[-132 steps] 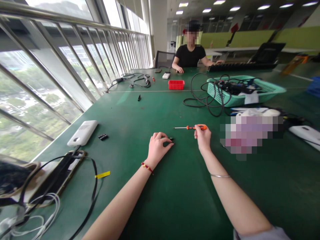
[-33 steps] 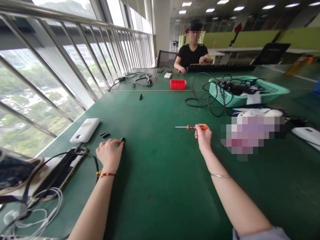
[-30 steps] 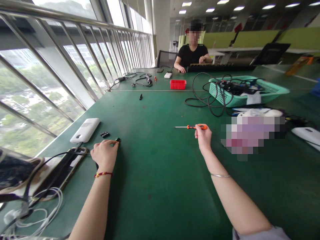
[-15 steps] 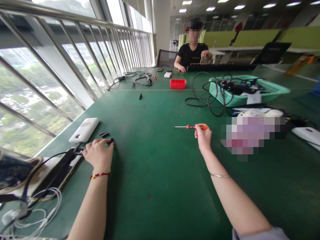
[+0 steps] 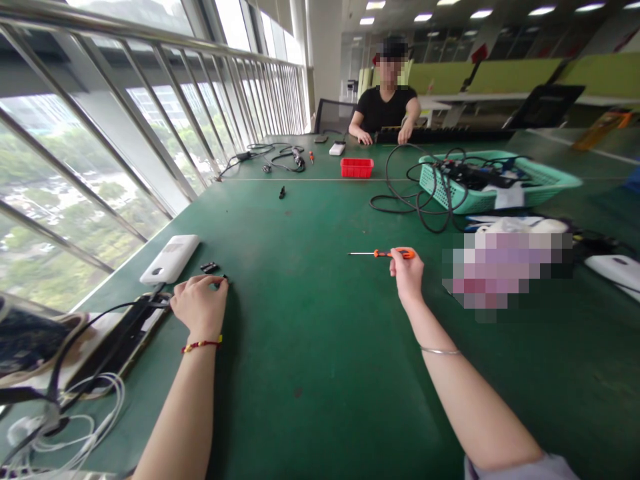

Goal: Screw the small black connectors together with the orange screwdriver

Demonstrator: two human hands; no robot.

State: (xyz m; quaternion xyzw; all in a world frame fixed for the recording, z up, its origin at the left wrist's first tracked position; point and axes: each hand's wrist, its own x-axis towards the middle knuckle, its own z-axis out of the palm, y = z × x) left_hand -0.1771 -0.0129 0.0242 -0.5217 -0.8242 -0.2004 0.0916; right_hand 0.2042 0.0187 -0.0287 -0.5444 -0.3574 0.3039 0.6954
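Observation:
An orange-and-black screwdriver (image 5: 383, 253) is gripped by its handle in my right hand (image 5: 407, 272), its thin metal shaft pointing left above the green table (image 5: 300, 320). At the left, my left hand (image 5: 203, 302) is closed, thumb and fingers pinching a small black part (image 5: 223, 280) at the tabletop. The fingers hide most of that part, so its kind does not show. Just beyond the hand lies another small black piece (image 5: 210, 267). A white power bank-like block (image 5: 170, 259) rests further left, near the table's edge.
A red bin (image 5: 357, 167) stands at mid-table. To its right is a green basket (image 5: 545, 193) of cables, one looping onto the table. A phone-like black object (image 5: 133, 333) and white cables (image 5: 100, 427) lie at left. A person (image 5: 386, 107) sits opposite, beyond a small black piece (image 5: 282, 193).
My left hand has shifted very slightly right, its pinch tighter on the small black part. My right hand holds the screwdriver as before. The person opposite has lowered one hand to the table.

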